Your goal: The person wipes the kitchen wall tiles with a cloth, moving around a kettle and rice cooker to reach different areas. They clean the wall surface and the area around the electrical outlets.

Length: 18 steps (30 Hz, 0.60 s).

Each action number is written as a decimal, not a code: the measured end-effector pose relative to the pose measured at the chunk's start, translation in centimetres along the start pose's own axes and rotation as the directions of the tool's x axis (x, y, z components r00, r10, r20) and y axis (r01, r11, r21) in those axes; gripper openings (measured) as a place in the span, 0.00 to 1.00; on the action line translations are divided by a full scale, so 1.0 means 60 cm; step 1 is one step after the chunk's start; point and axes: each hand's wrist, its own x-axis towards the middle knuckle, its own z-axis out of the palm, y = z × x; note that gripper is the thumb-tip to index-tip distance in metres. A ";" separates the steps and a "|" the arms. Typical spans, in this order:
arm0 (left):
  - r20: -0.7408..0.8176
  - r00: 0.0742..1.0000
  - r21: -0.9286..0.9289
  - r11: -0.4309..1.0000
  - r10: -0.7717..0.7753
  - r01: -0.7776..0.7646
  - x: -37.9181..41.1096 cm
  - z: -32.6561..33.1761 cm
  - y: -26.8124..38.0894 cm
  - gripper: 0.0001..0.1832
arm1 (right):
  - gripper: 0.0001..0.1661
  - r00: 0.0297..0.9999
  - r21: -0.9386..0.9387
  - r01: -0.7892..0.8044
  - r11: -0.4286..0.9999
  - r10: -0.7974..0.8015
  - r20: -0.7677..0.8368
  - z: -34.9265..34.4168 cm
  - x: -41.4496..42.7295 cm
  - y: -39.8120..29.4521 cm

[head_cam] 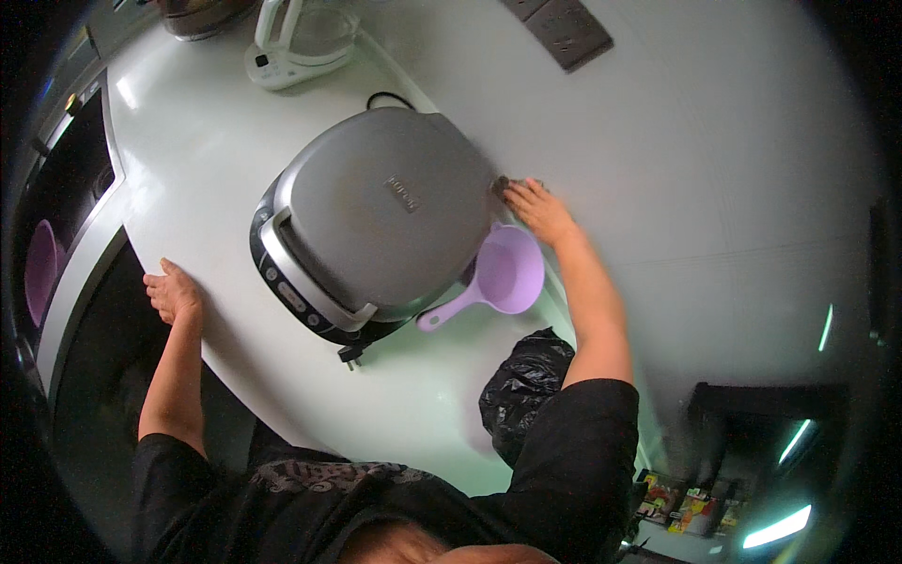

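Observation:
A grey electric griddle with a closed lid (387, 204) and a silver handle stands on the white countertop (197, 183). My right hand (539, 211) reaches past its right side, fingers on a dark, crumpled cloth-like thing (502, 185) against the wall; whether the fingers grip it I cannot tell. My left hand (171, 290) rests at the counter's front edge, holding nothing visible. Beside the griddle, below my right hand, lies a purple plastic ladle or scoop (511, 271). The griddle's black plug (350, 354) lies on the counter near its front.
A black plastic bag (525, 395) sits near my right arm. Behind the griddle stands a white kettle base with a glass jug (303, 56). Dark wall sockets (564, 35) are at the top. At the far left, a purple bowl-shaped thing (42, 271) is near the cooktop.

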 end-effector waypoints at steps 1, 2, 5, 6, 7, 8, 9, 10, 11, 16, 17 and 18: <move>0.013 1.000 0.011 1.000 0.000 -0.001 0.005 0.000 -0.004 0.31 | 0.23 1.000 -0.021 0.007 1.000 -0.006 0.017 -0.008 -0.019 -0.003; 0.003 1.000 0.007 1.000 -0.005 0.005 0.009 0.004 -0.009 0.31 | 0.23 0.999 -0.040 0.014 0.999 -0.012 0.034 -0.016 -0.042 -0.008; 0.000 1.000 -0.030 1.000 -0.009 0.009 0.010 0.003 -0.007 0.31 | 0.25 0.992 -0.079 0.005 0.997 0.005 0.128 -0.029 -0.119 -0.017; -0.003 1.000 -0.032 0.999 -0.010 0.010 0.013 0.009 -0.010 0.31 | 0.26 0.991 -0.110 -0.008 0.994 0.023 0.131 -0.029 -0.145 -0.019; -0.007 1.000 -0.054 0.999 -0.003 0.003 0.013 0.010 -0.010 0.31 | 0.26 0.990 -0.143 -0.024 0.989 0.043 0.131 -0.030 -0.168 -0.019; -0.008 1.000 -0.069 0.998 0.001 -0.001 0.012 0.008 -0.010 0.31 | 0.27 0.989 -0.173 -0.038 0.984 0.062 0.132 -0.031 -0.193 -0.017; -0.006 1.000 -0.089 0.996 -0.002 0.001 0.011 0.009 -0.010 0.31 | 0.28 0.985 -0.155 -0.107 0.982 0.126 0.118 -0.046 -0.215 -0.008; -0.008 1.000 -0.073 0.997 -0.002 0.001 0.014 0.012 -0.012 0.30 | 0.28 0.977 -0.132 -0.174 0.976 0.188 0.102 -0.065 -0.235 -0.001; -0.011 1.000 -0.079 0.997 -0.006 0.005 0.016 0.011 -0.013 0.30 | 0.29 0.965 -0.107 -0.239 0.965 0.248 0.086 -0.083 -0.252 0.010; -0.044 0.999 -0.083 0.997 -0.004 0.001 0.033 0.059 -0.024 0.31 | 0.29 0.723 -0.013 -0.684 0.730 0.675 -0.147 -0.204 -0.338 0.128; -0.048 0.999 -0.077 0.997 0.001 -0.005 0.035 0.064 -0.025 0.31 | 0.28 0.657 -0.045 -0.750 0.660 0.733 -0.177 -0.231 -0.353 0.159; -0.050 0.999 -0.087 0.996 0.003 -0.008 0.033 0.067 -0.023 0.31 | 0.26 0.582 -0.077 -0.811 0.580 0.787 -0.203 -0.262 -0.372 0.188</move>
